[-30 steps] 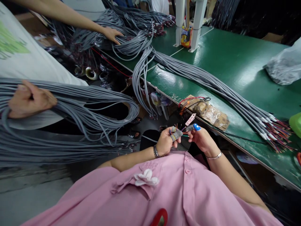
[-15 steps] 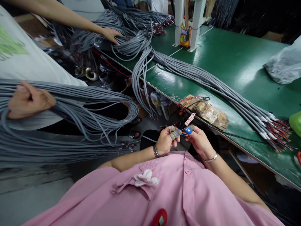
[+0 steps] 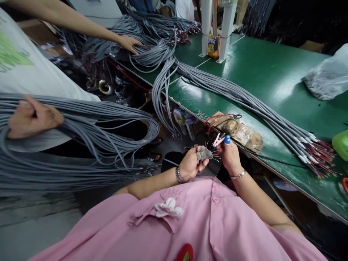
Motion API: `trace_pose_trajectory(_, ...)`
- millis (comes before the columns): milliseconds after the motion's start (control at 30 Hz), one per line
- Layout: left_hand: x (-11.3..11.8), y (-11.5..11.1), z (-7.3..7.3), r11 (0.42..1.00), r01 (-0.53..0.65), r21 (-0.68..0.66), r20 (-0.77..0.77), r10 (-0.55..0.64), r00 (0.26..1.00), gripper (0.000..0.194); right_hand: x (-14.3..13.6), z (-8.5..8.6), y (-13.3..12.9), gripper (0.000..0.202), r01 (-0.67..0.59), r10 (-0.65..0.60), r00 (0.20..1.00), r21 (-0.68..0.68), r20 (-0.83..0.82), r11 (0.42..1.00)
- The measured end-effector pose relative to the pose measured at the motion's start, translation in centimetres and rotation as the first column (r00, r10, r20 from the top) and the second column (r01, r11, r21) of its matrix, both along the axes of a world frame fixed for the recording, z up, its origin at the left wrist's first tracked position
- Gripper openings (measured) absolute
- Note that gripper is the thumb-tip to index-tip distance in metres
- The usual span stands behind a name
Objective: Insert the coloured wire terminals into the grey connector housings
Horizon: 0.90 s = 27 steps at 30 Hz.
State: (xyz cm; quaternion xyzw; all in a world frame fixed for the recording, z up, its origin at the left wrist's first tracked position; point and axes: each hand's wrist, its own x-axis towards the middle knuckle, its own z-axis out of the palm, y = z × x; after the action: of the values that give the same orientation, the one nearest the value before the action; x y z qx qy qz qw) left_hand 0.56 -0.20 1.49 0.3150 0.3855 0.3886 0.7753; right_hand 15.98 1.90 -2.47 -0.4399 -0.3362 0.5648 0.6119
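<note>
My left hand (image 3: 192, 163), with grey coverings on its fingers, is closed on a grey cable end. Thin coloured wires (image 3: 214, 154) fan out from it to the right. My right hand (image 3: 231, 156), blue wrap on the thumb, is closed beside a pink clip (image 3: 218, 140) at the table's edge; its fingertips touch or pinch the clip's handle end. Behind the clip sits a wooden block (image 3: 246, 136) wrapped in tape, with red and black leads on it.
A grey cable bundle (image 3: 244, 92) crosses the green table (image 3: 285, 69). At left, a person's hand (image 3: 35, 117) grips looped cables; that person's other hand (image 3: 129, 42) rests on a cable pile. A plastic bag (image 3: 327, 76) lies at right, near a green object (image 3: 341, 143).
My right hand has moved from the wires up and right to the pink clip, which has tilted. The wires at my left hand are now spread apart.
</note>
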Motion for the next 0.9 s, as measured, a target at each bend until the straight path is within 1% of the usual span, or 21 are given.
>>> trace_pose_trajectory(67, 0.2, 0.2, -0.1, 1.0, 0.001, -0.019, -0.009, -0.001, 1.0, 0.03, -0.2, 0.1, 0.2, 0.046, -0.061, 0.054, 0.99, -0.054, -0.127, 0.997)
trace_pose_trajectory(133, 0.3, 0.3, -0.2, 1.0, -0.002, -0.03, -0.022, 0.001, 1.0, 0.03, -0.3, 0.4, 0.5, 0.043, -0.125, 0.093, 0.956, -0.099, -0.279, 0.987)
trace_pose_trajectory(167, 0.4, 0.4, -0.3, 0.999, -0.004, -0.033, -0.027, 0.003, 1.0, 0.029, -0.4, 0.5, 0.6, 0.042, -0.136, 0.093, 0.939, -0.11, -0.331, 0.985)
trace_pose_trajectory(233, 0.6, 0.4, -0.4, 0.999, -0.001, -0.039, -0.033, 0.0, 0.999, 0.028, -0.5, 0.6, 0.7, 0.04, -0.124, 0.069, 0.923, -0.121, -0.378, 0.985)
trace_pose_trajectory(333, 0.8, 0.4, -0.6, 0.999, 0.019, -0.043, -0.047, -0.021, 0.999, 0.026, -0.6, 0.6, 0.8, 0.038, -0.089, 0.033, 0.921, -0.127, -0.388, 0.988)
trace_pose_trajectory(433, 0.9, 0.4, -0.7, 0.999, 0.024, -0.038, -0.062, -0.026, 0.998, 0.025, -0.7, 0.7, 0.7, 0.037, -0.091, 0.04, 0.92, -0.111, -0.391, 0.99)
trace_pose_trajectory(500, 0.8, 0.3, -0.7, 0.999, 0.017, -0.033, -0.064, -0.019, 0.998, 0.025, -0.7, 0.9, 0.6, 0.039, -0.122, 0.067, 0.911, -0.111, -0.406, 0.986)
trace_pose_trajectory(633, 0.4, 0.0, -0.5, 1.0, 0.005, -0.002, -0.065, -0.005, 0.998, 0.029, -0.4, 1.4, 0.3, 0.047, -0.224, 0.141, 0.883, -0.139, -0.448, 0.965)
trace_pose_trajectory(700, 0.1, -0.3, -0.3, 1.0, 0.013, 0.015, -0.073, -0.012, 0.997, 0.031, -0.2, 1.5, 0.2, 0.044, -0.252, 0.16, 0.871, -0.142, -0.465, 0.957)
trace_pose_trajectory(767, -0.1, -0.7, -0.1, 1.0, 0.013, 0.028, -0.082, -0.011, 0.997, 0.034, 0.0, 1.4, 0.0, 0.037, -0.245, 0.157, 0.871, -0.135, -0.466, 0.96)
trace_pose_trajectory(833, -0.2, -1.0, 0.0, 0.999, -0.017, 0.05, -0.084, 0.021, 0.996, 0.035, 0.1, 1.2, -0.1, 0.03, -0.214, 0.141, 0.886, -0.121, -0.443, 0.969)
trace_pose_trajectory(900, -0.1, -1.1, 0.0, 0.995, -0.063, 0.073, -0.077, 0.069, 0.995, 0.035, 0.2, 0.9, -0.1, 0.029, -0.196, 0.138, 0.899, -0.098, -0.416, 0.976)
